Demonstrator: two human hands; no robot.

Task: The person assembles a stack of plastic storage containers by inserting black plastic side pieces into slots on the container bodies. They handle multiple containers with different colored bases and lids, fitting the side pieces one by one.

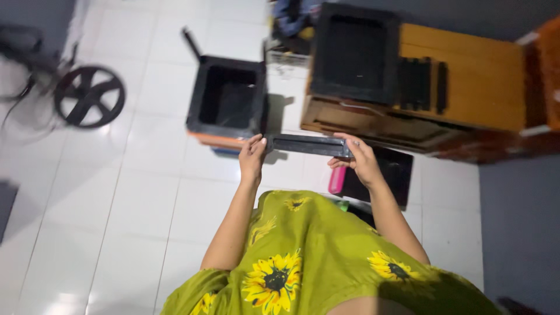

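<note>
I hold a long, flat black bar (pixel 307 144) level in front of me, one end in each hand. My left hand (pixel 252 157) grips its left end, and my right hand (pixel 360 160) grips its right end. Below my arms is my green dress with yellow sunflowers (pixel 303 256). The bar hovers above the white tiled floor, just in front of a low wooden table.
An open black square box (pixel 228 96) stands on the floor ahead left. The wooden table (pixel 466 81) carries a black square frame (pixel 354 52) and black slats (pixel 421 83). A black panel (pixel 388 175) and pink object (pixel 336 179) lie by my right hand. A fan (pixel 89 96) stands far left.
</note>
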